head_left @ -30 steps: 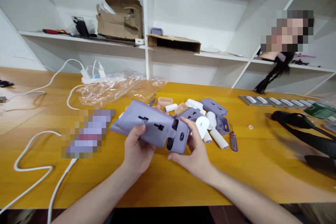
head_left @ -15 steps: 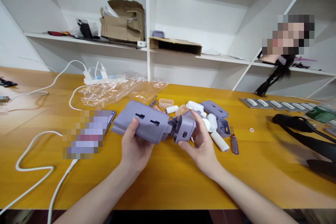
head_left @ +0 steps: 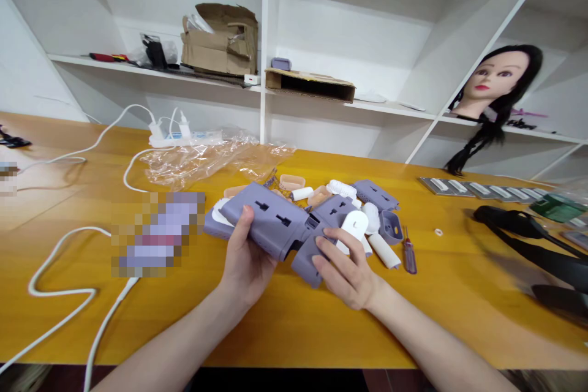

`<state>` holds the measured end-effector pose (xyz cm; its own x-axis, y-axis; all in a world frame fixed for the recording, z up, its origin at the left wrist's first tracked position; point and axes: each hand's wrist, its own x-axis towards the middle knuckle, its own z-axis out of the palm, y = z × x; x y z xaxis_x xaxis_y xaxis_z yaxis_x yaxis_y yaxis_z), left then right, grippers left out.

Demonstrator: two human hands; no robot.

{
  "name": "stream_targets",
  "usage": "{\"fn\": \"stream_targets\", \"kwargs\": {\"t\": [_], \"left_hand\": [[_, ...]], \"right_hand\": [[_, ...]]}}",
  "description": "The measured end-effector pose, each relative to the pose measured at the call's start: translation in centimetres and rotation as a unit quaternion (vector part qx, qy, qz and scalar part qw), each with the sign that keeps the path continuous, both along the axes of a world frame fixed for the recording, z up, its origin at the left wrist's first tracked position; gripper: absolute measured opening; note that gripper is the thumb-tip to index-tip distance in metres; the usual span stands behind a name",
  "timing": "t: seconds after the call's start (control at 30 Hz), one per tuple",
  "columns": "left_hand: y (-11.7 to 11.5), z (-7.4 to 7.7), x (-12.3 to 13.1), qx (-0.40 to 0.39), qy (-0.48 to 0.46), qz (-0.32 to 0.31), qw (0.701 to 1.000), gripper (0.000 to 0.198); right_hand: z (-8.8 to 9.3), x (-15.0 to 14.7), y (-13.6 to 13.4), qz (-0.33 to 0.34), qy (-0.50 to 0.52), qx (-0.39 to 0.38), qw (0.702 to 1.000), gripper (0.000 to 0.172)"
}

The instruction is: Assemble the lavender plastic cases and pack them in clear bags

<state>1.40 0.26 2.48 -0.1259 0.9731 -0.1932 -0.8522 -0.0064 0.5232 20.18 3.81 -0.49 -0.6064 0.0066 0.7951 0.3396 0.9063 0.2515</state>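
Observation:
My left hand [head_left: 245, 263] is wrapped around a purple plastic casing [head_left: 271, 211], its thumb on top beside two dark slots. Fingers of my right hand [head_left: 351, 272] press on a smaller purple end piece [head_left: 305, 260] at the casing's right end. That piece sits at an angle, with a dark gap beside the casing. Whether the two parts are joined I cannot tell. Just behind my right fingers shows a white oval-ended part [head_left: 353, 226]. Another slotted purple part [head_left: 334, 211] lies behind the casing. Under the casing's left end is a further purple-and-white part [head_left: 218, 217].
Beyond my hands lie a white cylinder [head_left: 384, 251], a purple cup-like part [head_left: 391, 226] and a screwdriver [head_left: 408, 254]. A phone [head_left: 160, 229] with a cable is at left, clear plastic film [head_left: 215, 159] behind, and a black strap-like object [head_left: 528, 226] at right.
The casing has shifted slightly right. My right hand has turned the end piece downward and moved its fingers on top of it. The white oval-ended part has come into view.

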Motion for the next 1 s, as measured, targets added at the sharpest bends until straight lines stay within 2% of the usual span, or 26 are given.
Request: {"fn": "stream_targets", "kwargs": {"t": [0.2,0.33,0.57,0.77,0.9,1.0], "left_hand": [[-0.2,0.1,0.1,-0.015,-0.004,-0.013,1.0,0.042],[-0.1,0.1,0.2,-0.007,-0.006,-0.021,1.0,0.042],[0.1,0.0,0.0,-0.008,0.001,0.0,1.0,0.037],[-0.1,0.0,0.1,-0.007,0.015,-0.023,1.0,0.043],[-0.2,0.0,0.1,-0.023,0.018,-0.021,0.999,0.045],[-0.2,0.0,0.1,-0.026,0.022,-0.015,0.999,0.044]], "right_hand": [[0.4,-0.4,-0.5,-0.027,0.022,0.031,0.999,0.042],[0.7,-0.7,-0.8,-0.008,0.0,0.039,0.999,0.044],[1.1,-0.8,-1.0,-0.015,-0.003,0.072,0.997,0.034],[1.5,-1.2,-1.1,0.0,0.018,0.103,0.994,0.031],[1.3,-1.5,-1.0,0.02,0.039,0.125,0.991,0.034],[1.0,-1.6,-1.0,0.018,0.038,0.133,0.99,0.026]]}}
